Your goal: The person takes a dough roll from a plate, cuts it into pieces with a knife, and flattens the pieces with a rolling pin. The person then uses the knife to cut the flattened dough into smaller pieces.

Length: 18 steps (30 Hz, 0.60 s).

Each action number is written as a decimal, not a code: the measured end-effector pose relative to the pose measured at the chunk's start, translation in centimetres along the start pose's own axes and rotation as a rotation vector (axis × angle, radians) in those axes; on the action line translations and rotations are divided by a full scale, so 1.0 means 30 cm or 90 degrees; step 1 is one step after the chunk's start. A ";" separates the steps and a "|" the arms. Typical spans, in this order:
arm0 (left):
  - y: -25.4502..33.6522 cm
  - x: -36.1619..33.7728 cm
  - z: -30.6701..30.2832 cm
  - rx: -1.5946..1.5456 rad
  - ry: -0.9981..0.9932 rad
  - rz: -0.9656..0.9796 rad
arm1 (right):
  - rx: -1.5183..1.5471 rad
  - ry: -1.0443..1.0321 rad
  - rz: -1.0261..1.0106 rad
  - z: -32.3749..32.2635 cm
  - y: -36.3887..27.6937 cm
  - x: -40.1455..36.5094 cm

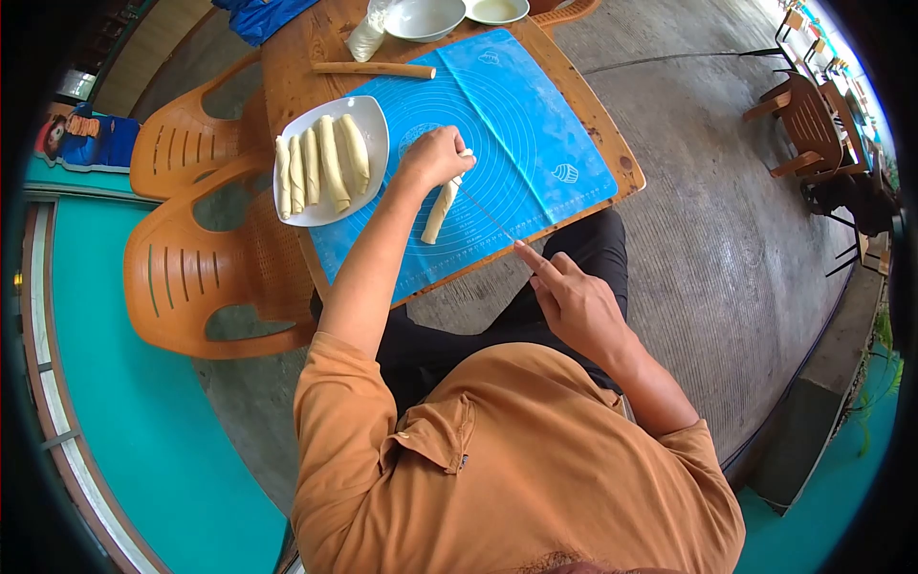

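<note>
A long pale dough roll [437,217] lies on a blue silicone mat [535,143] spread over a wooden table [287,67]. My left hand [435,158] closes over the roll's far end. My right hand [574,298] is at the table's near edge and grips a thin knife [488,216]. Its forefinger lies along the handle. The blade points toward the roll, with its tip close to the roll's upper half.
A white plate [371,120] holding several dough rolls sits left of the mat. Behind it are a rolling pin [373,69], a plastic bag [366,38] and two bowls [424,17]. Orange plastic chairs [191,277] stand left; wooden chairs [808,120] stand far right.
</note>
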<state>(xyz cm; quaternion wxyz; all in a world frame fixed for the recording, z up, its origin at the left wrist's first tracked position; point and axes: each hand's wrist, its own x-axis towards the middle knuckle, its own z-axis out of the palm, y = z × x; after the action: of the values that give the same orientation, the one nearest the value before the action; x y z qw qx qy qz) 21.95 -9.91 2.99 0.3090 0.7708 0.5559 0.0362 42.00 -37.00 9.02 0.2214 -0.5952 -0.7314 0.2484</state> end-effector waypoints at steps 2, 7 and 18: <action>-0.013 0.015 0.012 -0.043 0.009 0.003 | 0.006 -0.004 0.003 -0.009 0.000 -0.008; 0.004 0.031 0.019 -0.135 0.067 -0.003 | 0.046 -0.022 -0.002 -0.027 0.013 -0.031; 0.021 0.023 0.065 -0.066 0.178 0.014 | 0.070 -0.076 0.059 -0.084 0.050 -0.085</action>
<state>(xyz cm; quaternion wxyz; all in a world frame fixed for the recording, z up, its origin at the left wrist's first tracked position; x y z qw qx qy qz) 23.51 -10.27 1.55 0.2676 0.7474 0.5821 0.1755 45.21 -39.01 9.97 0.1982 -0.5994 -0.7004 0.3330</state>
